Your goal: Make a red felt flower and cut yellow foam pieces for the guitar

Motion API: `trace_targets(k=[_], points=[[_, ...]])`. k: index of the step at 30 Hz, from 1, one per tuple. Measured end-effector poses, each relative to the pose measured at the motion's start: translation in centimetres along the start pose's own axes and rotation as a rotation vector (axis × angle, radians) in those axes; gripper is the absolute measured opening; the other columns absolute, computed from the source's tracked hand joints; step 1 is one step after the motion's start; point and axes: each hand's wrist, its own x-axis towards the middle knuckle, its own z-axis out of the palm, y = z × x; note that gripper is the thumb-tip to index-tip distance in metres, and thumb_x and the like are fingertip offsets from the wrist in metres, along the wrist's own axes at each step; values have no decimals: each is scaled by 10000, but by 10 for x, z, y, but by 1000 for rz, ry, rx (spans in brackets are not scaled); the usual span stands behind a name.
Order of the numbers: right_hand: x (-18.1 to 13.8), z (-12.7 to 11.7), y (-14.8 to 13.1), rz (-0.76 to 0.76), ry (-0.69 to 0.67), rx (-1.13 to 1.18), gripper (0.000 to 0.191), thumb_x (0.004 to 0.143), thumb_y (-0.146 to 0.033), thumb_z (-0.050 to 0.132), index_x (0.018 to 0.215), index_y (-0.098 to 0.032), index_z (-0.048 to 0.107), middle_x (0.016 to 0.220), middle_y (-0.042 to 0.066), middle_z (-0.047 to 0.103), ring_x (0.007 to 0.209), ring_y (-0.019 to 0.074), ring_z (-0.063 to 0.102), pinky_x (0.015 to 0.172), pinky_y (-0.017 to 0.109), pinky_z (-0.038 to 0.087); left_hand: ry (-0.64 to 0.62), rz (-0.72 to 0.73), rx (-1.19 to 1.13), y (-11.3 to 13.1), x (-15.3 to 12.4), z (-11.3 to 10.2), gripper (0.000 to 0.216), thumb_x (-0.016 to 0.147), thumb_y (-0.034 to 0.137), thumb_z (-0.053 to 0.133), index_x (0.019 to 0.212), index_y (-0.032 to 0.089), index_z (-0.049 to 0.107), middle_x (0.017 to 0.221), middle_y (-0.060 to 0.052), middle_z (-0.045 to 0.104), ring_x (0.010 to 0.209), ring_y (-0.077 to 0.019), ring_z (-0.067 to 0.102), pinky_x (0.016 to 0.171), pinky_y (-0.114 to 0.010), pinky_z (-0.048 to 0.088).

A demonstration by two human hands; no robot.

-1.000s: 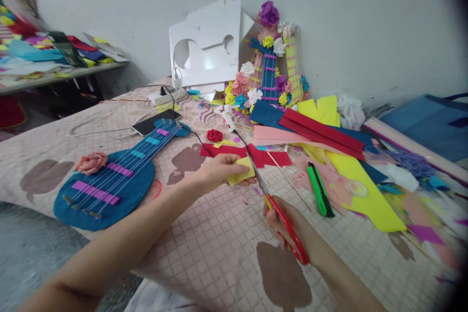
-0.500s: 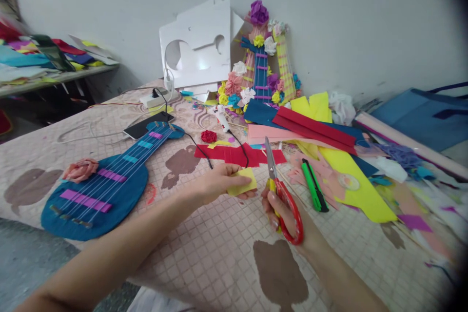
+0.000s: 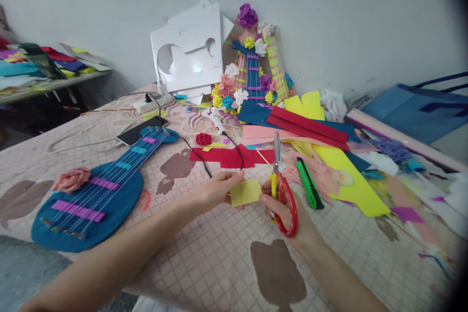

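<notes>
My left hand (image 3: pixel 218 191) pinches the left edge of a small yellow rectangle of crepe paper (image 3: pixel 245 192) above the table. At the paper's right edge are the fingertips of my right hand (image 3: pixel 288 212), which also grips scissors (image 3: pixel 277 156) with red and yellow handles. The scissor blades point up and away from me, close together, and stand clear of the paper. Beyond my hands lies a strip of red crepe paper (image 3: pixel 237 157). A green box cutter (image 3: pixel 309 184) rests to the right of the scissors.
A blue paper guitar (image 3: pixel 124 183) with a pink flower lies at left, near a phone (image 3: pixel 141 129). Behind are a white glue gun (image 3: pixel 215 119), a red paper rose (image 3: pixel 204 139), a white cut-out board (image 3: pixel 190 66) and decorated guitars (image 3: pixel 253 75). Yellow paper (image 3: pixel 351 195) and scraps cover the right side.
The right hand's fingers have come to the yellow paper's right edge, and the paper now spans between both hands. The scissors have turned more upright. The whole view has shifted slightly.
</notes>
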Motion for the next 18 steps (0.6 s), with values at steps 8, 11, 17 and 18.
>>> trace_targets(k=[8,11,17,18], points=[[5,-7,2,-39,19,-10,290,689,-337,722,857,-213,520,706,-56,508,436,56,435,386,207,379,-95,-4,99,6,-1,-5,448,599,464,811,750,123,562,653,-19,633,506,-92,594,505,-204,493],[6,-8,3,-43,19,-3,295,691,-327,724,874,-216,522,769,-46,519,449,54,445,388,211,386,-61,-10,85,5,0,-7,460,604,491,798,755,121,571,654,-17,630,509,-99,604,503,-211,506],[8,-8,2,-56,45,33,315,686,-335,737,889,-219,525,829,-39,535,456,46,458,393,210,384,-2,-5,3,6,2,-6,494,765,603,606,799,110,604,661,-55,640,523,-132,617,494,-248,523],[9,-9,2,-57,46,41,315,687,-331,739,889,-219,526,825,-40,538,456,45,458,395,210,381,9,-5,-6,7,2,-6,504,777,615,583,796,111,601,660,-60,641,526,-137,619,491,-253,523]])
